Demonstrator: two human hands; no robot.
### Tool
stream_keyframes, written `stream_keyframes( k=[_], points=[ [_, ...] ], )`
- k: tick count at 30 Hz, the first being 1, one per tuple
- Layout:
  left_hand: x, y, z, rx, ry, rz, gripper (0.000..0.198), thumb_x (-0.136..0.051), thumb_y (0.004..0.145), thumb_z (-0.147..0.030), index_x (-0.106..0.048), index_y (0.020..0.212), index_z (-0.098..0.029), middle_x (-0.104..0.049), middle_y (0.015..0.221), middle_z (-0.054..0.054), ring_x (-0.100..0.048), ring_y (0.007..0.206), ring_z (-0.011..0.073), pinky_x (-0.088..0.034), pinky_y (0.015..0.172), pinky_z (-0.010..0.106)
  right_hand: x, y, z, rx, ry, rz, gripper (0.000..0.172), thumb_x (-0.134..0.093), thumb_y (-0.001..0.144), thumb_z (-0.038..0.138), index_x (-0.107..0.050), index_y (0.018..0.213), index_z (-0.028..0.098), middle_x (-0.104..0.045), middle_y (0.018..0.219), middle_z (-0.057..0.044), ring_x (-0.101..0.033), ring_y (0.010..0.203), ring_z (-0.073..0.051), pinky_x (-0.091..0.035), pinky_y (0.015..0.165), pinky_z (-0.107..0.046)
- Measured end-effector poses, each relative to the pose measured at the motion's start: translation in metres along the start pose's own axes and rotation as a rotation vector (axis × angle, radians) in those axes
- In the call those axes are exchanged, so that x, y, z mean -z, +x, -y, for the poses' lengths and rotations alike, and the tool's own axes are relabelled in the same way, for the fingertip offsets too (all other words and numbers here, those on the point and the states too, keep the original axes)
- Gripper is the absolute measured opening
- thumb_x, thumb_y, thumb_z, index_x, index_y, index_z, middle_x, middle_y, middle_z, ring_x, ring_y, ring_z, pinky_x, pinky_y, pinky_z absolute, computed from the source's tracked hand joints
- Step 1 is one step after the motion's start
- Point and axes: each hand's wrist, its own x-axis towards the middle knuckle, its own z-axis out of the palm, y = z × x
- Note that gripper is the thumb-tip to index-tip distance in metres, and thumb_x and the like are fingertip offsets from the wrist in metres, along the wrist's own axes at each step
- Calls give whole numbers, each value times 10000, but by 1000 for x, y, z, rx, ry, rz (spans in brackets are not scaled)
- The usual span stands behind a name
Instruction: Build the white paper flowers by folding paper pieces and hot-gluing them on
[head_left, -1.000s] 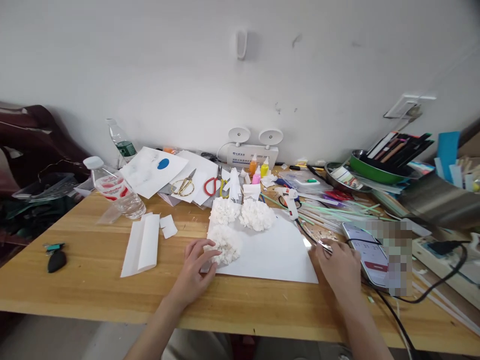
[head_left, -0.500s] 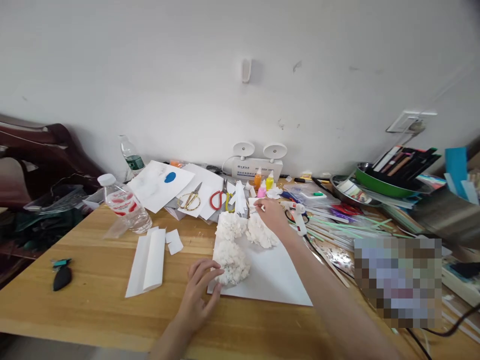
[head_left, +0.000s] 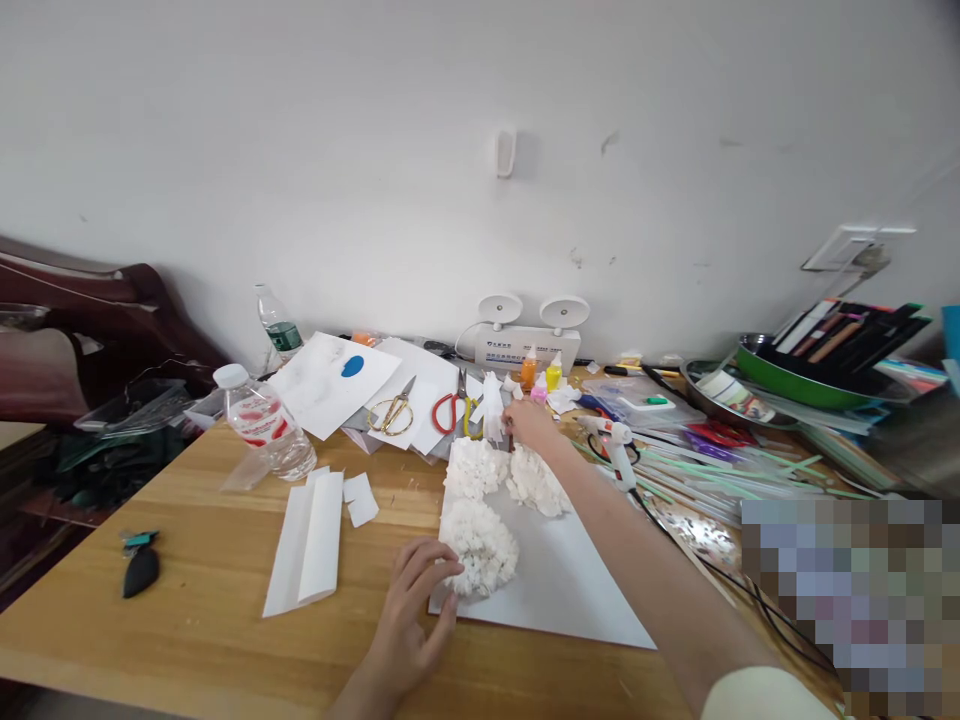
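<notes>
My left hand (head_left: 420, 600) rests at the near left corner of a white sheet (head_left: 555, 570), fingers curved and apart. Its fingertips are beside or lightly against a round clump of crumpled white paper bits (head_left: 480, 550). Two more such clumps, one at the back left (head_left: 476, 467) and one at the back right (head_left: 536, 482), stand on the sheet. Beyond them my right hand (head_left: 531, 425) reaches to the white paper strips (head_left: 492, 400), fingers bent down and together. What its fingertips hold, if anything, is hidden.
Red-handled pliers (head_left: 444, 412) and gold scissors (head_left: 391, 412) lie behind. A glue gun (head_left: 616, 445) is right of my forearm. Left are folded white paper (head_left: 307, 545), a water bottle (head_left: 266, 425) and a black object (head_left: 141, 572). A green pan (head_left: 795, 380) holds pens.
The view has shifted, so things appear farther right and lower. My right hand has moved a little left to the white paper strips. My left hand stays beside the near clump.
</notes>
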Motion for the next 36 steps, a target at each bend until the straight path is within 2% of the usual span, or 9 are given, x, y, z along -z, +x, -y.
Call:
stream_keyframes(
  k=[5,9,12,16,21,29,33,36],
  points=[
    [0,0,-1,6,-15,-1,297,-465,742,-58,-478,1003,-197,-518,1003,81,-434,1000,215,-377,843,392,0,-3,0,10,1,-12,285,-484,841,302,-516,1081,152,-535,1101,-78,-546,934,-179,-457,791,-388],
    [0,1,-2,19,-18,-12,273,-461,745,-66,-485,984,-196,-527,991,78,-450,989,211,-383,840,389,2,-7,4,22,36,-54,162,-531,799,259,-644,824,146,-629,882,-84,-529,950,-215,-381,848,-370],
    [0,1,-2,22,-31,-11,264,-459,746,-76,-486,979,-197,-532,981,79,-459,977,213,-385,836,397,3,-9,4,24,70,-103,181,-509,786,207,-671,730,151,-649,817,-103,-526,935,-230,-357,824,-332],
    [-1,1,-2,31,-53,-22,267,-462,744,-74,-484,980,-198,-530,978,78,-455,974,211,-383,840,402,12,-10,-2,-15,121,-176,225,-463,791,216,-673,756,145,-654,821,-103,-541,862,-217,-362,766,-305],
    [-1,3,-3,37,-75,-31,262,-460,749,-73,-491,976,-199,-537,964,74,-461,965,207,-391,835,398,35,-14,-11,-62,195,-257,239,-434,799,228,-660,812,155,-653,842,-76,-546,822,-178,-370,725,-255],
    [0,2,-4,60,-77,-71,205,-445,779,-115,-511,955,-195,-560,943,79,-488,941,218,-399,817,414,63,-32,-7,-165,251,-319,281,-382,816,235,-646,858,149,-653,891,-74,-551,852,-182,-377,740,-256],
    [1,1,-5,61,-60,-54,199,-450,783,-124,-514,959,-193,-565,954,78,-494,949,214,-392,834,412,68,-42,-10,-200,246,-286,288,-374,819,225,-642,881,140,-647,908,-93,-554,859,-197,-380,735,-273],
    [1,2,-6,49,-56,-34,199,-450,780,-118,-516,954,-190,-568,950,77,-497,947,206,-404,824,393,62,-44,-8,-163,242,-206,214,-470,775,217,-659,844,142,-650,875,-91,-570,821,-194,-391,712,-266]
  ],
)
